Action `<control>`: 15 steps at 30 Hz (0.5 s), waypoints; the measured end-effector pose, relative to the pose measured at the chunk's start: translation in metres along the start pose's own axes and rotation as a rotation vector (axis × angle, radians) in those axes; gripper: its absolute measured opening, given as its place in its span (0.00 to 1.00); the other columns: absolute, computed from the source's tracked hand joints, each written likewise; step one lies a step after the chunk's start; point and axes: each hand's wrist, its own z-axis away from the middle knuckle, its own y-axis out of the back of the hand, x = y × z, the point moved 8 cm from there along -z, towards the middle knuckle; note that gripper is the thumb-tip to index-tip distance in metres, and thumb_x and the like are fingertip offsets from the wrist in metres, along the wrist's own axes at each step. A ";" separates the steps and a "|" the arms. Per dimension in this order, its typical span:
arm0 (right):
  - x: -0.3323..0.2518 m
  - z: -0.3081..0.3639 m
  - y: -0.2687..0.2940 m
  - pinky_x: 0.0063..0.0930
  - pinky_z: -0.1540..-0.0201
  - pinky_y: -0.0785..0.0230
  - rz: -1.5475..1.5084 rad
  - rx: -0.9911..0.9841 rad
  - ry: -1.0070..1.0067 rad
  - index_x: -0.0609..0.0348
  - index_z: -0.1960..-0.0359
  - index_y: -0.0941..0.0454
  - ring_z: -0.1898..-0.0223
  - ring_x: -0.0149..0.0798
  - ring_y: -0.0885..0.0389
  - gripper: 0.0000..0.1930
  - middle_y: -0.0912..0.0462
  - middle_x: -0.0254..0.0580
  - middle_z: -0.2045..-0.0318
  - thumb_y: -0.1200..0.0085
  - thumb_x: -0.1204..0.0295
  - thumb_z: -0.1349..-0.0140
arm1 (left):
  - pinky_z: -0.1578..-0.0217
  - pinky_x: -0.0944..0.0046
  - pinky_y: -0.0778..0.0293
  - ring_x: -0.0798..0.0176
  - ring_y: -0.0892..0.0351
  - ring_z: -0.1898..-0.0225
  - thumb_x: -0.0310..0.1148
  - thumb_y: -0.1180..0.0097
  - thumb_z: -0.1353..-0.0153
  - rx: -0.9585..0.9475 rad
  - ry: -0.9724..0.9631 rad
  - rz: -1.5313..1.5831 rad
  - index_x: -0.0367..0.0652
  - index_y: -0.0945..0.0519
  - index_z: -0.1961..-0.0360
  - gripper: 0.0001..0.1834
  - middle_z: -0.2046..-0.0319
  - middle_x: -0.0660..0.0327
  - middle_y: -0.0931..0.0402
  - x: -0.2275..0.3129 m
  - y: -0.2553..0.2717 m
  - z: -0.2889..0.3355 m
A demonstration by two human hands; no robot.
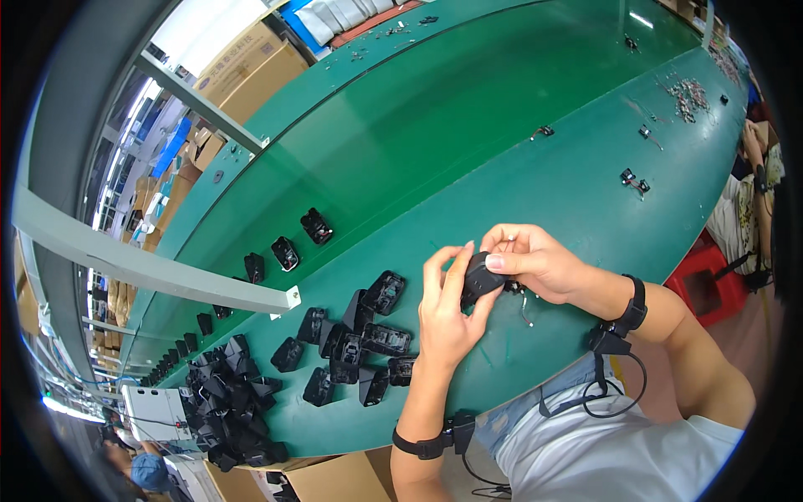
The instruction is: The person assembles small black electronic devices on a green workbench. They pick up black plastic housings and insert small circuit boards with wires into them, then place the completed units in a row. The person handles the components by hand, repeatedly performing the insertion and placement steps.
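Above the bench (585, 201), left hand (447, 322) and right hand (545, 266) grip a tilted housing (483, 280), long axis unclear.

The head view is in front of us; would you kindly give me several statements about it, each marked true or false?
1. The left hand holds a small housing, with the right hand at it. True.
2. That housing is white. False: it is black.
3. Nothing is strapped to either arm. False: each wears a black strap.
4. A heap of black housings lies left of the hands. True.
5. A cardboard box shows at upper left. True.
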 end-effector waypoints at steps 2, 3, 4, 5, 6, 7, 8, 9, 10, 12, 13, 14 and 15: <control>0.002 0.003 0.000 0.24 0.54 0.24 -0.017 0.002 -0.054 0.59 0.55 0.24 0.60 0.28 0.17 0.10 0.17 0.34 0.64 0.37 0.71 0.34 | 0.61 0.60 0.21 0.56 0.20 0.60 0.24 0.26 0.52 0.001 -0.011 -0.014 0.39 0.23 0.40 0.35 0.48 0.50 0.28 -0.003 0.000 0.001; 0.001 0.000 -0.001 0.24 0.54 0.24 -0.014 -0.003 -0.061 0.59 0.55 0.24 0.60 0.28 0.17 0.10 0.17 0.35 0.64 0.38 0.71 0.34 | 0.61 0.59 0.20 0.56 0.19 0.59 0.24 0.26 0.52 0.004 0.003 -0.026 0.40 0.22 0.41 0.34 0.48 0.51 0.28 -0.005 0.001 0.001; -0.001 -0.001 -0.003 0.24 0.54 0.24 -0.011 -0.010 -0.063 0.59 0.55 0.24 0.60 0.28 0.17 0.10 0.17 0.35 0.64 0.38 0.70 0.34 | 0.61 0.59 0.20 0.56 0.19 0.60 0.24 0.26 0.52 -0.001 0.004 -0.010 0.40 0.22 0.41 0.34 0.48 0.51 0.28 -0.004 0.002 0.000; -0.004 0.001 -0.007 0.24 0.54 0.25 0.001 -0.044 -0.050 0.59 0.55 0.24 0.59 0.28 0.18 0.10 0.17 0.35 0.63 0.38 0.70 0.34 | 0.61 0.59 0.20 0.57 0.19 0.60 0.25 0.26 0.52 -0.006 0.006 0.005 0.40 0.21 0.41 0.33 0.48 0.50 0.28 -0.003 0.002 0.000; -0.002 0.002 -0.004 0.25 0.54 0.25 0.033 -0.032 -0.044 0.59 0.55 0.24 0.59 0.29 0.18 0.10 0.17 0.36 0.62 0.39 0.70 0.34 | 0.61 0.59 0.20 0.57 0.19 0.60 0.25 0.26 0.52 -0.010 0.009 0.021 0.40 0.21 0.41 0.33 0.48 0.50 0.28 -0.003 0.002 0.000; 0.001 0.001 -0.003 0.25 0.53 0.25 0.078 -0.032 -0.043 0.59 0.55 0.24 0.59 0.29 0.18 0.10 0.17 0.36 0.61 0.39 0.70 0.33 | 0.61 0.60 0.19 0.57 0.19 0.61 0.27 0.25 0.53 -0.007 0.043 0.031 0.41 0.20 0.42 0.33 0.48 0.52 0.27 -0.007 0.002 0.001; 0.003 0.001 -0.001 0.25 0.53 0.25 0.123 -0.033 -0.043 0.59 0.55 0.24 0.58 0.29 0.18 0.11 0.17 0.36 0.61 0.39 0.70 0.33 | 0.61 0.60 0.19 0.58 0.19 0.61 0.27 0.24 0.54 -0.017 0.029 0.005 0.42 0.20 0.42 0.34 0.48 0.52 0.27 -0.010 0.001 0.002; 0.005 0.001 0.003 0.26 0.53 0.23 0.158 0.000 -0.053 0.60 0.55 0.25 0.58 0.30 0.17 0.10 0.17 0.37 0.61 0.40 0.71 0.33 | 0.61 0.60 0.19 0.58 0.19 0.61 0.28 0.24 0.54 -0.026 0.017 -0.022 0.43 0.20 0.42 0.34 0.49 0.53 0.27 -0.014 -0.001 0.002; 0.007 0.001 0.001 0.26 0.54 0.23 0.120 0.003 -0.070 0.60 0.55 0.25 0.58 0.29 0.17 0.10 0.17 0.37 0.61 0.40 0.71 0.33 | 0.61 0.61 0.19 0.59 0.19 0.61 0.28 0.24 0.55 -0.026 0.013 -0.059 0.44 0.19 0.42 0.34 0.49 0.54 0.27 -0.019 -0.001 0.004; 0.002 0.000 -0.014 0.25 0.54 0.22 0.053 -0.008 -0.103 0.60 0.55 0.25 0.58 0.29 0.17 0.10 0.17 0.37 0.62 0.40 0.71 0.33 | 0.60 0.56 0.25 0.59 0.24 0.64 0.38 0.26 0.54 0.022 -0.065 -0.105 0.48 0.20 0.41 0.35 0.51 0.60 0.26 -0.018 0.008 0.005; -0.002 0.000 -0.016 0.25 0.54 0.21 0.037 -0.025 -0.125 0.60 0.55 0.25 0.58 0.29 0.17 0.10 0.17 0.38 0.61 0.39 0.72 0.34 | 0.58 0.55 0.24 0.56 0.23 0.61 0.37 0.25 0.55 0.045 -0.075 -0.117 0.49 0.20 0.41 0.36 0.51 0.57 0.26 -0.013 0.011 0.003; -0.011 -0.004 -0.017 0.26 0.54 0.21 0.138 -0.050 -0.074 0.60 0.55 0.26 0.58 0.30 0.17 0.12 0.17 0.38 0.60 0.38 0.71 0.35 | 0.56 0.54 0.22 0.53 0.21 0.58 0.35 0.24 0.55 0.057 -0.082 -0.126 0.50 0.20 0.40 0.36 0.51 0.55 0.25 -0.010 0.012 0.002; -0.023 -0.012 -0.018 0.27 0.54 0.21 0.237 -0.077 -0.021 0.61 0.55 0.26 0.57 0.31 0.17 0.13 0.18 0.39 0.60 0.36 0.71 0.36 | 0.51 0.52 0.26 0.49 0.23 0.54 0.41 0.24 0.54 0.036 -0.058 -0.151 0.48 0.25 0.36 0.41 0.48 0.52 0.27 -0.013 0.012 0.001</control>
